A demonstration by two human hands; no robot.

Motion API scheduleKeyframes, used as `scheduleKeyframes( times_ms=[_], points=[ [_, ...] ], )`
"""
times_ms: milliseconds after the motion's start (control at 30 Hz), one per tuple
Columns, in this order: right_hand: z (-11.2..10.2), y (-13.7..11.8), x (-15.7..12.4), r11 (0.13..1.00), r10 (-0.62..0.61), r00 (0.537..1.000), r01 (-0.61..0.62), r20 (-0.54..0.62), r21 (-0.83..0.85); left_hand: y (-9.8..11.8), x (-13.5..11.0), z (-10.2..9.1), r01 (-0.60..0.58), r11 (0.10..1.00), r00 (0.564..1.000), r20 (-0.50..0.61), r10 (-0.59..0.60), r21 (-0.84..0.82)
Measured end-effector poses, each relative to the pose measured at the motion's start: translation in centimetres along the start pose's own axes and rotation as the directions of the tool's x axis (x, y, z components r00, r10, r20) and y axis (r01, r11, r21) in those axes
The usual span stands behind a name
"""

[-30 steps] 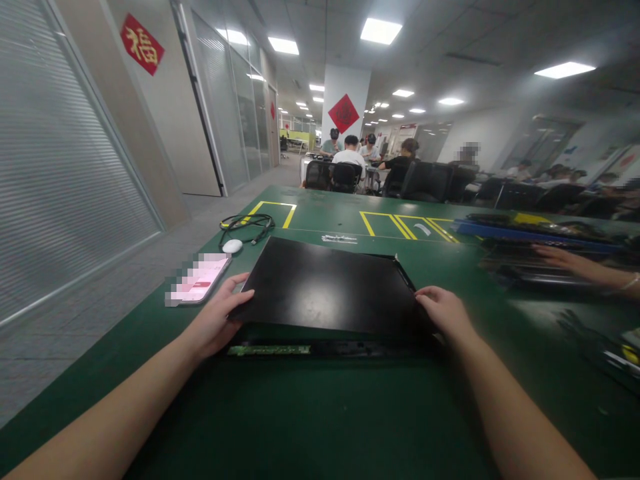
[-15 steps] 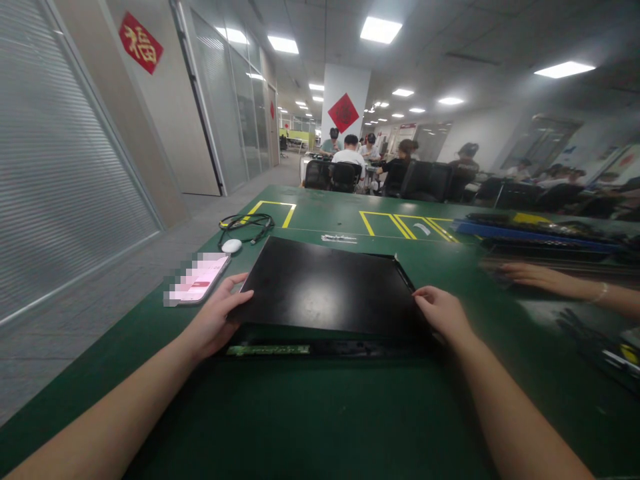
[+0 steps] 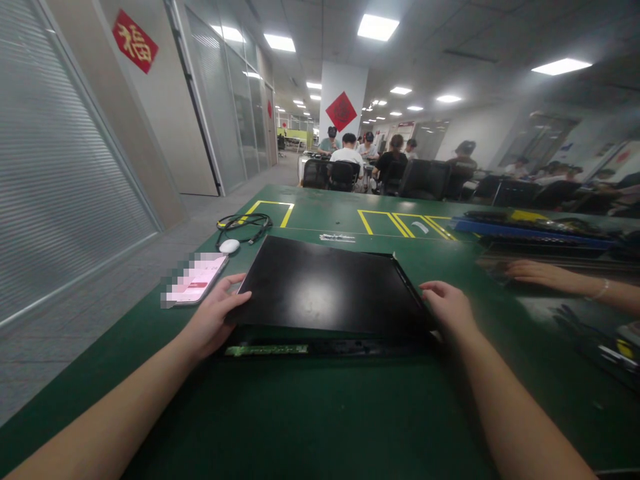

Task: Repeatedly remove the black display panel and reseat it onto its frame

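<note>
A flat black screen panel lies tilted over a thin black frame, and its near edge is raised above the frame's near bar. A green circuit strip shows along that bar. My left hand is closed on the panel's left edge, thumb on top and the other fingers partly hidden. Beside the right edge is my right hand, its upper fingertips slightly apart from the edge and loosely bent. Whether its lower fingers touch the frame's near right corner is hard to see.
On the green table are a phone, a white mouse-like object and a coiled black cable at left. Another person's hand reaches in at right, near a blue tray of parts and some tools.
My right hand's fingertips have come off the panel's right edge and moved slightly right. The left hand keeps its hold. The view has shifted slightly.
</note>
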State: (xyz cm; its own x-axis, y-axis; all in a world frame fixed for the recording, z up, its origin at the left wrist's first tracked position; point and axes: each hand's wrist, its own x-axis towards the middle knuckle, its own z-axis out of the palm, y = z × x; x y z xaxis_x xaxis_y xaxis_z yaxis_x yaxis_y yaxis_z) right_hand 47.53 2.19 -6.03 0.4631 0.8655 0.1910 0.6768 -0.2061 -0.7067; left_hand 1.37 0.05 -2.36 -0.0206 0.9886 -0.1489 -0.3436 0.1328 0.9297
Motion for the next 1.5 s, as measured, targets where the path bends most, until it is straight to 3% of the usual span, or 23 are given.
scheduleKeyframes(
  times_ms=[300, 667, 967, 1233, 1500],
  points=[
    [1.0, 0.7, 0.5, 0.986, -0.013, 0.973, 0.051, 0.229, -0.157, 0.0, 0.0, -0.1, -0.001, 1.000, 1.000, -0.011, 0.001, 0.022],
    [1.2, 0.6, 0.4, 0.972, 0.027, 0.968, 0.032, 0.248, -0.232, -0.5, 0.1, 0.1, -0.013, 1.000, 0.999, -0.029, 0.013, 0.022],
    [1.3, 1.1, 0.5, 0.982, 0.035, 0.972, 0.010, 0.234, -0.190, -0.3, 0.0, 0.2, 0.016, 0.998, 0.998, -0.053, -0.013, 0.057],
    [1.6, 1.5, 0.8, 0.980, -0.025, 0.976, 0.066, 0.216, -0.188, -0.6, 0.0, 0.2, -0.027, 0.998, 0.995, -0.094, 0.033, 0.064],
    [1.8, 2.0, 0.9, 0.985, 0.011, 0.972, 0.030, 0.237, -0.167, -0.4, -0.2, 0.7, -0.045, 0.998, 0.996, -0.074, 0.049, 0.051]
  ],
)
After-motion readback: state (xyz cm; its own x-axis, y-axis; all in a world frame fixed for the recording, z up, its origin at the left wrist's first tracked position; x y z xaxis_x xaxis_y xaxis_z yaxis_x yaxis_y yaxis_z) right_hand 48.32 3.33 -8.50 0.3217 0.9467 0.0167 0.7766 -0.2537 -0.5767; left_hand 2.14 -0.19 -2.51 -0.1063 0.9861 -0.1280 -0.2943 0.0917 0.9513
